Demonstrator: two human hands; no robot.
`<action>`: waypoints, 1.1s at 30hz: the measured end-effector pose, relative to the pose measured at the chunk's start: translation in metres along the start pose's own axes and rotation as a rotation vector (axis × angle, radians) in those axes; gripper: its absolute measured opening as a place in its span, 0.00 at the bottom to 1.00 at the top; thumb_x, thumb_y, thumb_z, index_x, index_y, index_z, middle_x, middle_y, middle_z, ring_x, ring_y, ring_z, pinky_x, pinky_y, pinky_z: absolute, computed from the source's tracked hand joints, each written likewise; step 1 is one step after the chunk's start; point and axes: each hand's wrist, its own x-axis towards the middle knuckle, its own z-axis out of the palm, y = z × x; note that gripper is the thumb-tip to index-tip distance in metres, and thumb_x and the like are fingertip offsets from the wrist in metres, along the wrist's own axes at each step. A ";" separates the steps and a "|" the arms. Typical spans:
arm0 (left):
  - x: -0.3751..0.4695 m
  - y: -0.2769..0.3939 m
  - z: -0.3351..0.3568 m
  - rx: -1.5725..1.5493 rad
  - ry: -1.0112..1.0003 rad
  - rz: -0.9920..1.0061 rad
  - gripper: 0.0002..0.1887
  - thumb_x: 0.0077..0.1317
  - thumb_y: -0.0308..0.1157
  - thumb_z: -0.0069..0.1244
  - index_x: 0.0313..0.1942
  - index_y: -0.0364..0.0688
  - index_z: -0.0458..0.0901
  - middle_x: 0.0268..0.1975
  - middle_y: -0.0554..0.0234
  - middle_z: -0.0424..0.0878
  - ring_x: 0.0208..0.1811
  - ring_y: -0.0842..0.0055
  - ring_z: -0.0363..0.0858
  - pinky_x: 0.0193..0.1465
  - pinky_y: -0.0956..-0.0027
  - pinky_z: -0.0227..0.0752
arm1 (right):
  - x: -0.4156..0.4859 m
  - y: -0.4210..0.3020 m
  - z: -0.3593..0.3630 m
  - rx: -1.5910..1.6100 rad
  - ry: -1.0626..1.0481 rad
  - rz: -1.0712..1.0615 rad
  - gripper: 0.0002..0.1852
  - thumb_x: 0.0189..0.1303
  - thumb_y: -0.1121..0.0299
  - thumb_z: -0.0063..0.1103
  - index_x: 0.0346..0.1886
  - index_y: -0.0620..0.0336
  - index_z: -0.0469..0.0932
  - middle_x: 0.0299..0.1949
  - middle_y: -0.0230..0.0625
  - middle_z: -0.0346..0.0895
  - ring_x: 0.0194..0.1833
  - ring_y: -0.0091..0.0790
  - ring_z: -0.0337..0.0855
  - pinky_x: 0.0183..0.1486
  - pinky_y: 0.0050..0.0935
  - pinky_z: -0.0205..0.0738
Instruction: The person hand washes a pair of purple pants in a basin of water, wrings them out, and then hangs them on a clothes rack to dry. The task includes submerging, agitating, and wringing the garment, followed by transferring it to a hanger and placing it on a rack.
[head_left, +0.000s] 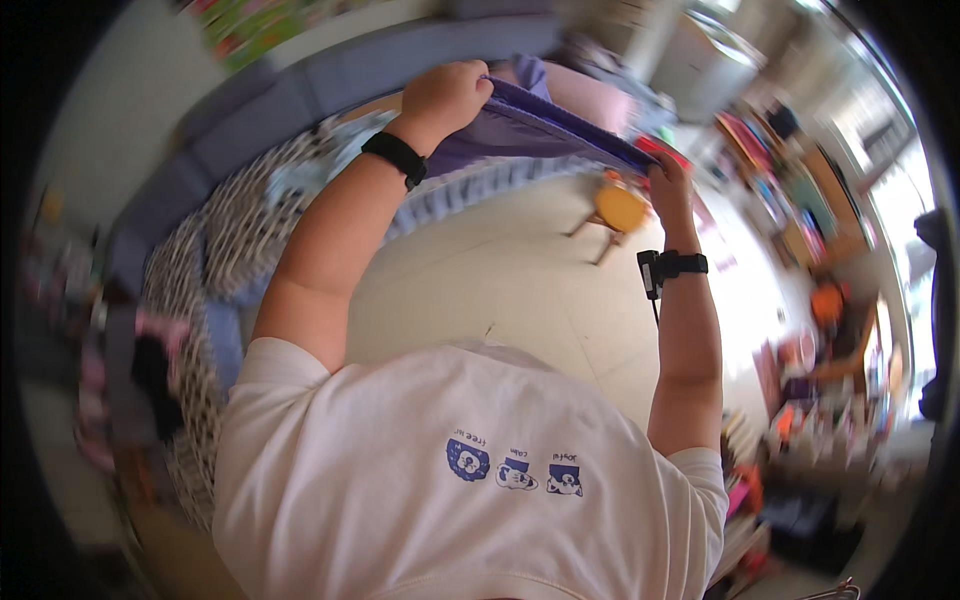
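Observation:
A purple garment or cloth (525, 127) is stretched between my two raised hands, with its hemmed edge nearly taut. My left hand (448, 97) grips one end of that edge in a closed fist, a black band round its wrist. At the other end, my right hand (670, 184) pinches the edge, and a black strap with a small device and cable sits on that wrist. The rest of the cloth hangs beyond the edge, partly hidden by my left hand and forearm.
A grey-blue sofa (352, 60) with patterned covers curves round the far and left sides; a pink pillow (589, 97) lies there. On the tiled floor (480, 262) stands a small yellow-topped stool (621, 208). Shelves with books and mixed items (795, 187) line the right side.

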 end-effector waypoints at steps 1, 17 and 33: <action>0.024 0.027 0.023 -0.055 0.034 0.096 0.12 0.64 0.40 0.42 0.39 0.47 0.81 0.34 0.55 0.84 0.38 0.53 0.80 0.38 0.53 0.72 | -0.011 0.013 -0.033 -0.059 0.075 0.016 0.17 0.58 0.66 0.48 0.46 0.58 0.82 0.40 0.48 0.83 0.45 0.47 0.82 0.49 0.37 0.73; 0.158 0.378 0.394 -0.706 -0.559 0.681 0.15 0.64 0.41 0.42 0.41 0.42 0.82 0.40 0.48 0.84 0.44 0.54 0.82 0.48 0.54 0.74 | -0.084 0.194 -0.310 -0.577 0.679 0.566 0.15 0.56 0.63 0.51 0.40 0.60 0.83 0.35 0.49 0.82 0.38 0.48 0.84 0.44 0.39 0.76; 0.192 0.701 0.476 -0.878 -0.686 1.064 0.15 0.65 0.39 0.45 0.46 0.43 0.82 0.42 0.50 0.85 0.45 0.57 0.82 0.50 0.58 0.74 | -0.133 0.273 -0.499 -0.538 0.930 0.962 0.11 0.54 0.69 0.53 0.37 0.62 0.80 0.28 0.34 0.80 0.29 0.24 0.80 0.31 0.27 0.74</action>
